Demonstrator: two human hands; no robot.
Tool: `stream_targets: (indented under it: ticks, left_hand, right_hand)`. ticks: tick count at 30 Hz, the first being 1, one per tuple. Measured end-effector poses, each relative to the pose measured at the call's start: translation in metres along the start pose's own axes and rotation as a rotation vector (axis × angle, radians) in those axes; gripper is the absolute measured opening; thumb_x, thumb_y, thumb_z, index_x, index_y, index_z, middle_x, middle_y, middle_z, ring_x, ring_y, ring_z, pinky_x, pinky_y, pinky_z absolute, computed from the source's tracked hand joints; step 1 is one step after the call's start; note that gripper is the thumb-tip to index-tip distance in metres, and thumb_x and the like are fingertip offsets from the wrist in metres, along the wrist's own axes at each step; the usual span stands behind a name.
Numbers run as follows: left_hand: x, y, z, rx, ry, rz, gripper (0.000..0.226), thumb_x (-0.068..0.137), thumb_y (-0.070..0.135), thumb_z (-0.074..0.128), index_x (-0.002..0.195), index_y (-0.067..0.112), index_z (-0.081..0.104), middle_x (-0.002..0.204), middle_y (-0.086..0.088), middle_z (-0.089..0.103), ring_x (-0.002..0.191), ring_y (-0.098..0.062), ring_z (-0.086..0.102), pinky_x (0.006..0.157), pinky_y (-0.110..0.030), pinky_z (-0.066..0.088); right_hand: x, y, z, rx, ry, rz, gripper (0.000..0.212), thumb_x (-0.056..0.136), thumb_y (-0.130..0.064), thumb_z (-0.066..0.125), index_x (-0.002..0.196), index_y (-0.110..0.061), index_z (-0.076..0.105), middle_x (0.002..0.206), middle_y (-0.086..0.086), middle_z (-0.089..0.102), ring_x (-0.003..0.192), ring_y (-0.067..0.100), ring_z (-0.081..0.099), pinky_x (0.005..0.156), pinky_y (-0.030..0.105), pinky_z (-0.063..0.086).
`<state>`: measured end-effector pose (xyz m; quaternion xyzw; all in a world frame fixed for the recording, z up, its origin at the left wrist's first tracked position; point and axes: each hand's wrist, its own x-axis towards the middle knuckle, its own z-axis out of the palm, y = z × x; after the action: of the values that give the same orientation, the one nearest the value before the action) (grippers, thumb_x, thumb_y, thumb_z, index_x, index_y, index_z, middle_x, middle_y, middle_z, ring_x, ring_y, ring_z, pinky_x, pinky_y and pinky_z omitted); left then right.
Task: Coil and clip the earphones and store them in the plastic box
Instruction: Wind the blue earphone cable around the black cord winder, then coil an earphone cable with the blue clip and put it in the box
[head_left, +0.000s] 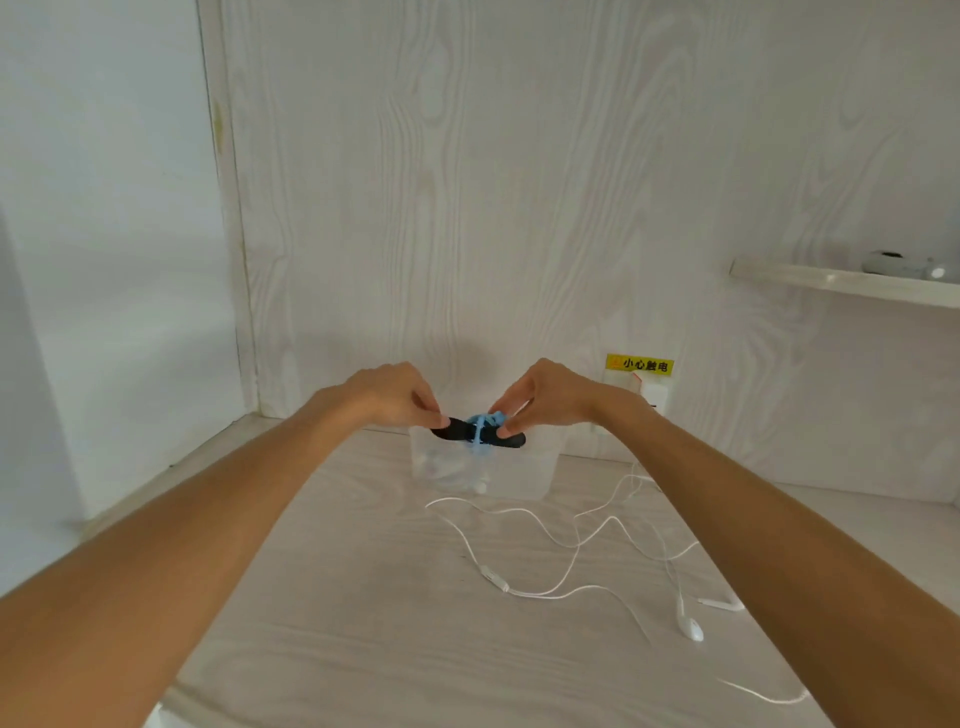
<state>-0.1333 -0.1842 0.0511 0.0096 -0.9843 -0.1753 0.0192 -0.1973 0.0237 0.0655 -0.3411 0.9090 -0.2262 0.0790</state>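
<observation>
Both my hands are raised above the clear plastic box (524, 475) at the back of the table. My left hand (387, 397) pinches the left end of a black clip (457, 431), and my right hand (545, 397) pinches its right part. Light blue earphones (485, 423) are coiled around the clip's middle, with a bit of blue cord hanging down. White earphones (571, 543) lie uncoiled on the table in front of the box, their buds (691, 626) toward the right. Something white lies inside the box.
The whitish wood-grain table (363, 597) meets a wall panel close behind the box. A wall socket (652, 395) with a yellow warning label (640, 365) sits at the right rear. A shelf (841, 283) at the upper right bears a pale object (893, 262).
</observation>
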Motion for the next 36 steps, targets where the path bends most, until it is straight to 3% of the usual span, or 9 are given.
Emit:
stream_targets:
  ticks: [3,8,15,19,23,27,30,33,36]
  left_hand:
    - [0.011,0.003,0.005,0.010,-0.097,0.057,0.027,0.084,0.042,0.068,0.108,0.032,0.070,0.109,0.014,0.063,0.095,-0.008,0.054,0.085,-0.021,0.038]
    - [0.035,0.017,0.015,0.101,-0.251,0.131,0.021,0.085,0.026,0.068,0.105,0.022,0.074,0.105,0.008,0.070,0.101,-0.010,0.062,0.094,-0.025,0.048]
    - [0.054,0.014,0.014,0.087,-0.304,0.132,0.022,0.081,0.026,0.073,0.103,0.020,0.075,0.102,0.003,0.072,0.096,-0.008,0.063,0.086,-0.016,0.045]
    - [0.049,0.018,-0.001,0.006,-0.246,0.089,0.021,0.084,0.016,0.069,0.103,0.009,0.074,0.090,0.005,0.071,0.070,-0.001,0.061,0.084,-0.017,0.041]
    - [0.028,0.031,-0.019,-0.031,-0.172,0.100,0.019,0.089,0.021,0.062,0.103,0.011,0.073,0.096,0.005,0.071,0.072,0.001,0.062,0.091,-0.021,0.042]
    - [-0.007,0.053,-0.015,-0.062,-0.122,0.185,0.013,0.089,0.027,0.063,0.093,0.020,0.073,0.089,0.011,0.072,0.071,0.004,0.063,0.079,-0.018,0.042]
    - [-0.036,0.079,0.007,-0.088,-0.183,0.242,0.012,0.089,0.023,0.062,0.090,0.017,0.073,0.086,0.010,0.071,0.066,0.006,0.063,0.074,-0.012,0.042]
    - [-0.052,0.104,0.035,-0.085,-0.337,0.222,0.011,0.091,0.021,0.060,0.098,0.018,0.069,0.090,0.009,0.066,0.072,0.003,0.062,0.066,-0.014,0.044]
    - [-0.056,0.112,0.062,0.016,-0.455,0.093,0.041,0.089,0.031,0.064,0.124,0.011,0.056,0.117,-0.001,0.059,0.095,-0.011,0.060,0.069,-0.021,0.052]
  right_hand:
    - [0.014,-0.001,-0.001,-0.183,-0.140,0.047,0.029,0.078,-0.019,0.076,0.107,-0.017,0.073,0.106,-0.001,0.072,0.102,0.010,0.063,0.092,0.022,0.044]
    - [0.031,0.003,0.010,-0.447,-0.295,0.101,0.028,0.083,-0.017,0.069,0.111,-0.017,0.071,0.115,0.002,0.068,0.113,0.017,0.059,0.102,0.032,0.044]
    - [0.043,0.007,0.012,-0.542,-0.377,0.167,0.031,0.087,-0.033,0.063,0.117,-0.023,0.068,0.124,-0.002,0.063,0.119,0.018,0.054,0.105,0.036,0.040]
    - [0.034,-0.001,-0.004,-0.413,-0.282,0.139,0.026,0.089,-0.021,0.060,0.114,-0.021,0.069,0.116,-0.003,0.068,0.115,0.014,0.057,0.105,0.030,0.039]
    - [0.000,-0.013,-0.023,-0.379,-0.137,0.079,0.023,0.090,-0.020,0.057,0.108,-0.022,0.070,0.103,-0.004,0.072,0.108,0.011,0.059,0.101,0.029,0.043]
    - [-0.060,-0.023,-0.027,-0.382,-0.065,-0.001,0.021,0.090,-0.021,0.056,0.104,-0.023,0.071,0.092,-0.007,0.072,0.093,0.007,0.061,0.086,0.024,0.047]
    - [-0.105,-0.016,-0.021,-0.373,-0.082,0.018,0.017,0.090,-0.024,0.057,0.099,-0.024,0.072,0.081,-0.011,0.070,0.082,0.004,0.062,0.081,0.023,0.049]
    - [-0.135,0.004,-0.015,-0.367,-0.222,0.155,0.019,0.091,-0.028,0.058,0.105,-0.022,0.070,0.098,-0.003,0.072,0.081,0.008,0.064,0.084,0.026,0.052]
    - [-0.156,0.029,-0.001,-0.482,-0.283,0.351,0.050,0.088,-0.047,0.058,0.132,-0.026,0.050,0.133,-0.001,0.055,0.112,0.019,0.059,0.100,0.036,0.045]
